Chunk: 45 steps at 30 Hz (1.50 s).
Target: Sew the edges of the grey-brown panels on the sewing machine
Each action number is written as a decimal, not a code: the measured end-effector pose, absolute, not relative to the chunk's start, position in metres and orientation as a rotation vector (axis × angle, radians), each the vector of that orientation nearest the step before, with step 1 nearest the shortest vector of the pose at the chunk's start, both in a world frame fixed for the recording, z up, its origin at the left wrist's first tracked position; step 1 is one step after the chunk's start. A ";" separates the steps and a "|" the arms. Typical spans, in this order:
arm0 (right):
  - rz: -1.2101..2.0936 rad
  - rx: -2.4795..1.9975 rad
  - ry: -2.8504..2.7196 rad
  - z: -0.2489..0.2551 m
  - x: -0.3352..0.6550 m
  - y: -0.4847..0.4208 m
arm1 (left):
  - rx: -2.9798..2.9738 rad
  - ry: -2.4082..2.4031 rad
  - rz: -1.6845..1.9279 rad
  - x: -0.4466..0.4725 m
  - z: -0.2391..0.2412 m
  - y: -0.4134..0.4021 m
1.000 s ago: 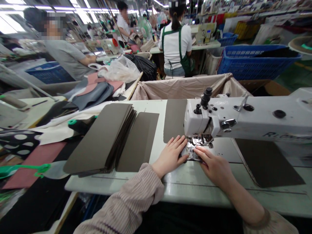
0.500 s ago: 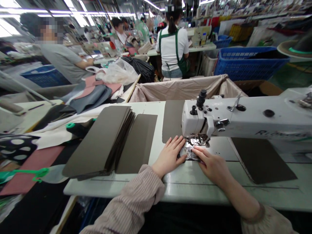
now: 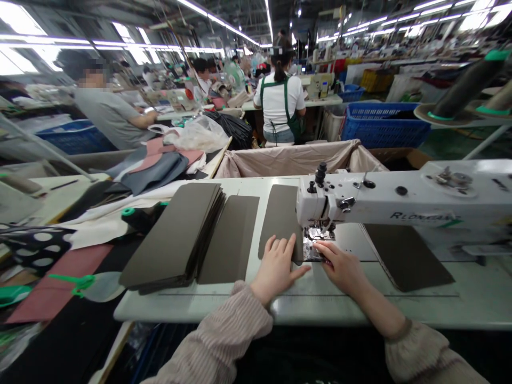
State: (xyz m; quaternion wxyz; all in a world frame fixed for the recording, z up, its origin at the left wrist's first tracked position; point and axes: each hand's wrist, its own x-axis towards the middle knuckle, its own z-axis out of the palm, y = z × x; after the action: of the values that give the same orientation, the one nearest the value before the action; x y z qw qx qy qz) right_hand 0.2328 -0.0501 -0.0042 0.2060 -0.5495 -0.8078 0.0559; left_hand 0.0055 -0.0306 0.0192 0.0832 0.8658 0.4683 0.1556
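My left hand (image 3: 277,268) lies flat with its fingers spread on the near end of a dark brown panel (image 3: 281,216) beside the needle. My right hand (image 3: 339,265) rests on the table with its fingers pressed against the metal plate under the presser foot (image 3: 316,234) of the white sewing machine (image 3: 400,202); whether it holds anything is hidden. A thick stack of the same brown panels (image 3: 172,237) lies to the left, with a single panel (image 3: 232,237) beside it. Another brown panel (image 3: 406,256) lies under the machine arm on the right.
A cloth-lined bin (image 3: 296,157) stands behind the white table (image 3: 320,304). Pink and grey fabric pieces (image 3: 160,160) and green-handled scissors (image 3: 72,281) lie on the left. Blue crates (image 3: 384,125) stand at the back. Other people work at machines beyond, one in a green apron (image 3: 280,101).
The view has tilted up, so everything sits lower in the picture. My left hand has slid a little to the left, off the needle plate and onto the brown panel's end. My right hand stays by the presser foot.
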 end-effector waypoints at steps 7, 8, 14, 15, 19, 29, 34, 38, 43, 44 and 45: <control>0.240 -1.400 -2.411 0.013 0.228 -0.059 | 2.738 1.283 0.182 -0.029 0.010 -0.145; 0.282 -1.362 -2.453 0.016 0.225 -0.064 | 2.737 1.222 0.158 -0.040 0.016 -0.154; 0.371 -1.428 -2.551 0.015 0.214 -0.120 | 2.605 0.731 -0.017 -0.114 0.101 -0.158; 0.384 -1.480 -2.527 0.014 0.215 -0.131 | 2.603 0.820 -0.038 -0.124 0.111 -0.153; 0.630 -1.490 -2.286 0.014 0.229 -0.162 | 2.578 1.267 -0.116 -0.128 0.111 -0.129; 0.841 -1.757 -1.372 0.005 0.291 -0.193 | 2.474 0.990 0.341 0.053 0.026 -0.116; 0.925 -1.814 -1.465 -0.002 0.292 -0.209 | 2.425 0.950 0.464 0.075 0.011 -0.123; 0.906 -1.871 -1.607 0.001 0.283 -0.215 | 2.232 0.942 0.534 0.074 0.012 -0.117; 0.795 -1.895 -1.820 0.003 0.267 -0.212 | 2.076 0.922 0.543 0.069 0.016 -0.112; 0.777 -1.897 -1.843 0.003 0.264 -0.211 | 2.070 0.922 0.539 0.068 0.016 -0.112; 0.762 -1.898 -1.860 0.003 0.261 -0.209 | 2.071 0.922 0.535 0.067 0.017 -0.112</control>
State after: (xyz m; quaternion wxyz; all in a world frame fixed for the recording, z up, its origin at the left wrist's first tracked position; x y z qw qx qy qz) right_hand 0.2607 -0.2092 0.0027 0.1876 -0.6743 -0.6609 0.2708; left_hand 0.0674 -0.1118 0.0166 0.3953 0.8167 0.3636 0.2110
